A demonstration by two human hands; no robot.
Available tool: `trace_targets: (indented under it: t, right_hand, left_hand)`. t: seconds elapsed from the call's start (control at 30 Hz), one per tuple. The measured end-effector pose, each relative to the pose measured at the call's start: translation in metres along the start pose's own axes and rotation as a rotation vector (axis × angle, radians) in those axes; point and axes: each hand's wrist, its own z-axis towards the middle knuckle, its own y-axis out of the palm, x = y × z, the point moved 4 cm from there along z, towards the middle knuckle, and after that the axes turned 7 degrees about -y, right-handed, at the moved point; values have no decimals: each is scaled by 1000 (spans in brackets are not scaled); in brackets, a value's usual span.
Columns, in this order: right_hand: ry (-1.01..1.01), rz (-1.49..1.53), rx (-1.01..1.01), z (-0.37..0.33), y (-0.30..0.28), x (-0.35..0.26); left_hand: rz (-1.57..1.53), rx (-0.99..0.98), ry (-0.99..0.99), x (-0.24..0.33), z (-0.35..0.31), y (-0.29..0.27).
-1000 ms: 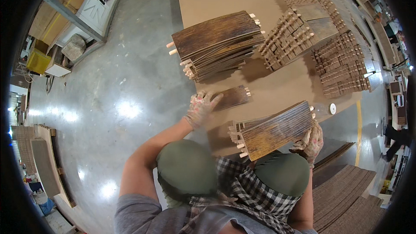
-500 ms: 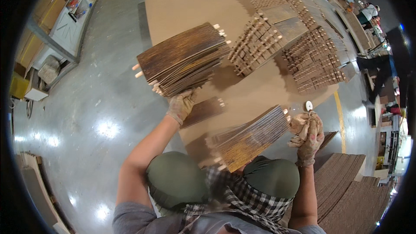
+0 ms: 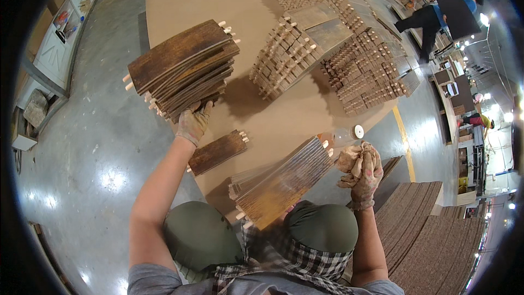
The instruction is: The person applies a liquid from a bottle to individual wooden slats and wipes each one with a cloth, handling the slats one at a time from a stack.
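Observation:
My gloved left hand (image 3: 195,124) touches the near edge of a tall stack of dark brown wooden boards (image 3: 180,57) with light pegs at their ends. Its fingers look spread, though the stack partly hides the tips. A single pegged board (image 3: 219,152) lies just right of that wrist. In my gloved right hand (image 3: 370,173) is a crumpled tan cloth (image 3: 349,159). Between the hands, close to my knees, a fanned stack of pegged boards (image 3: 286,183) leans, its top one streaked yellowish brown. Beyond the cloth is a clear bottle (image 3: 344,135) with a white cap (image 3: 358,131).
Cardboard (image 3: 191,0) covers the low work surface. More pegged stacks (image 3: 284,57) and rows of pegged pieces (image 3: 363,71) occupy its far right. Brown sheets (image 3: 415,229) are piled at lower right. A person (image 3: 431,19) carries a dark panel in the background.
The view has swung, so everything sits further left. My left hand remains at the tall stack and my right hand keeps the cloth. A background person with a dark panel is now in plain view.

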Motion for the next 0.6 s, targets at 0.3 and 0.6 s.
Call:
trace_targets:
  t: [0.3, 0.6]
  right_hand:
    - [59, 45, 65, -14, -8, 24]
    - [38, 30, -78, -20, 3, 58]
  left_hand:
    - [1035, 129, 34, -8, -60, 37]
    - [2751, -321, 724, -22, -160, -5]
